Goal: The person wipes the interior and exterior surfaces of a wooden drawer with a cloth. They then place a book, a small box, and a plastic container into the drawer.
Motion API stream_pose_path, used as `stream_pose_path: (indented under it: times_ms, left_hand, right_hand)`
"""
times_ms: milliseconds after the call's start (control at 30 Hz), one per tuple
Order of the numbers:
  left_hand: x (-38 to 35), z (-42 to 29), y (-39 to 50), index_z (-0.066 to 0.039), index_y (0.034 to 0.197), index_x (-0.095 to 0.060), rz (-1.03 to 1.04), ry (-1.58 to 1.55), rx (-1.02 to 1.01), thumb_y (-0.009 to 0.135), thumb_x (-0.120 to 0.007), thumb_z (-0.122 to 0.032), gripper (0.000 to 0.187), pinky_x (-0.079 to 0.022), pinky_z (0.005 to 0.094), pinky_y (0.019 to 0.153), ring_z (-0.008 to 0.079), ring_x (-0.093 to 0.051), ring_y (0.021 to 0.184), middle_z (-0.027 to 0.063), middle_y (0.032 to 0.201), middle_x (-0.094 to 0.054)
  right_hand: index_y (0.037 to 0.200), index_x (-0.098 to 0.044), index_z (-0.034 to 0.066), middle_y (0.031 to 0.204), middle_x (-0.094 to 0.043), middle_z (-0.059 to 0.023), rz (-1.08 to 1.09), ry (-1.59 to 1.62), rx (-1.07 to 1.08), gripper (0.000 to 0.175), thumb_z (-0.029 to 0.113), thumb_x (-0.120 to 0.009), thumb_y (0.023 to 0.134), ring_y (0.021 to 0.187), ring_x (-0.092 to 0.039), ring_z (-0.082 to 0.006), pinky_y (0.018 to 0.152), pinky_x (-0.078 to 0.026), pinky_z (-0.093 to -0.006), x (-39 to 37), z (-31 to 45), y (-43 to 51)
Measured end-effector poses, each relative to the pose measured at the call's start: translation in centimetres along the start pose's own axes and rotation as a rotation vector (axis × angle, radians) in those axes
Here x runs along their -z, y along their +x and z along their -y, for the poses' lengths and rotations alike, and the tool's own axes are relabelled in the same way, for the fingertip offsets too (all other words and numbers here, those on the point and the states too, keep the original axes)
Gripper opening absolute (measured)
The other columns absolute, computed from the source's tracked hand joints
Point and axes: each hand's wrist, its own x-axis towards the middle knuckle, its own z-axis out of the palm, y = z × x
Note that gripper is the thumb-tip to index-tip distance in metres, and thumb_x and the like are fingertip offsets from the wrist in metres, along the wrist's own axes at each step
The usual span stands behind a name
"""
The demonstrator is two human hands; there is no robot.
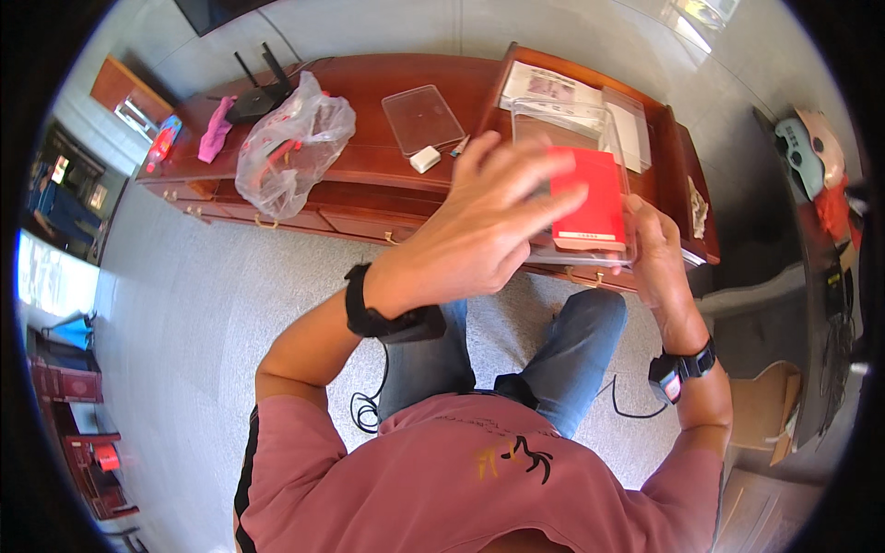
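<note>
My right hand (653, 238) grips the right wall of a clear plastic box (615, 130), tilted in front of a wooden drawer. A red flat packet (591, 197), with a pale strip bearing writing along its lower edge, lies in or against this box. Across its left side reach the spread, blurred fingers of my left hand (501, 211); whether the fingertips touch it is hard to tell. Black straps with small devices are on both wrists. A clear plastic lid or shallow tray (422, 117) rests flat on the cabinet top, beside a small white block (425, 160).
The pulled-out drawer (664, 148) holds printed papers (543, 86) and another clear case. Farther left on the wooden cabinet (373, 76) are a plastic bag (297, 142), a pink cloth (217, 130), a black router (259, 100) and a red bottle (164, 143). A dark shelf (753, 304) stands right.
</note>
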Motion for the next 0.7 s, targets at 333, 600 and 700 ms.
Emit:
stream_pose_path:
  times_ms: [333,600,700]
  left_hand:
    - [0.6,-1.1,-13.2,-0.013,0.165,-0.015,-0.713,-2.034,0.783,0.091,-0.061,-0.069,0.102,-0.028,0.0552,0.122,0.0373,-0.031,0.151,0.0222,0.166,-0.024]
    - [3.7,0.1,-20.7,-0.022,0.166,-0.016,-1.000,-2.041,0.639,0.077,-0.062,-0.084,0.118,-0.021,0.0723,0.118,0.0497,-0.021,0.152,0.0278,0.167,-0.015]
    - [4.4,0.6,-23.4,-0.023,0.166,-0.017,-1.066,-1.967,0.604,0.079,-0.058,-0.085,0.114,-0.020,0.0743,0.117,0.0490,-0.024,0.151,0.0259,0.167,-0.017]
  right_hand:
    - [0.119,-0.062,-0.0018,0.090,-0.065,-0.0067,0.417,0.115,-0.229,0.046,0.042,-0.057,0.105,0.066,-0.069,-0.0161,0.052,-0.057,-0.0287,-10.4,-3.1,-1.4]
    - [0.089,-0.068,-0.0029,0.079,-0.071,-0.0135,0.722,-0.353,-0.311,0.055,0.045,-0.048,0.107,0.067,-0.069,-0.0244,0.059,-0.056,-0.0379,-21.0,-5.6,2.4]
    - [0.083,-0.068,-0.0067,0.085,-0.068,-0.0277,0.515,-0.621,0.506,0.047,0.034,-0.054,0.102,0.082,-0.066,-0.0476,0.075,-0.054,-0.0502,-22.8,-5.7,7.7]
